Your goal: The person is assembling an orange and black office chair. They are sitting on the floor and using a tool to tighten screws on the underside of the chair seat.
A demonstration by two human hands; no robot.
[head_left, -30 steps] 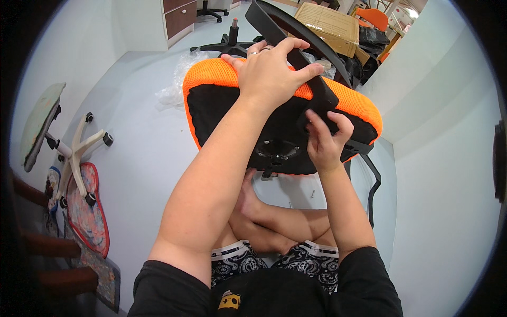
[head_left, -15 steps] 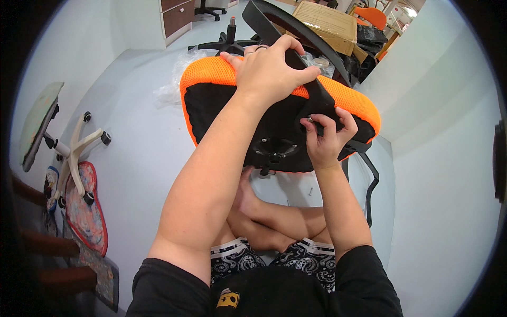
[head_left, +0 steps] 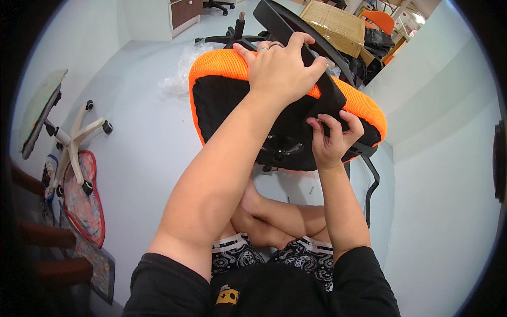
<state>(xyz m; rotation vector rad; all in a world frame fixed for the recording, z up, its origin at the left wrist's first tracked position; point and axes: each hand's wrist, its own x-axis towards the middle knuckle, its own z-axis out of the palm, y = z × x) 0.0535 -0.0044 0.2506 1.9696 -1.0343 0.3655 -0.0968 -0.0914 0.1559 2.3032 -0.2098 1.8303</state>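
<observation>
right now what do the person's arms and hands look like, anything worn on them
Both forearms are bare, with short black sleeves ending above the elbows. The left hand wears a thin silver ring on one finger. The right hand shows no ring, glove or watch.

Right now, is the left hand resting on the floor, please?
No, the left hand grips the black armrest on the orange seat.
</observation>
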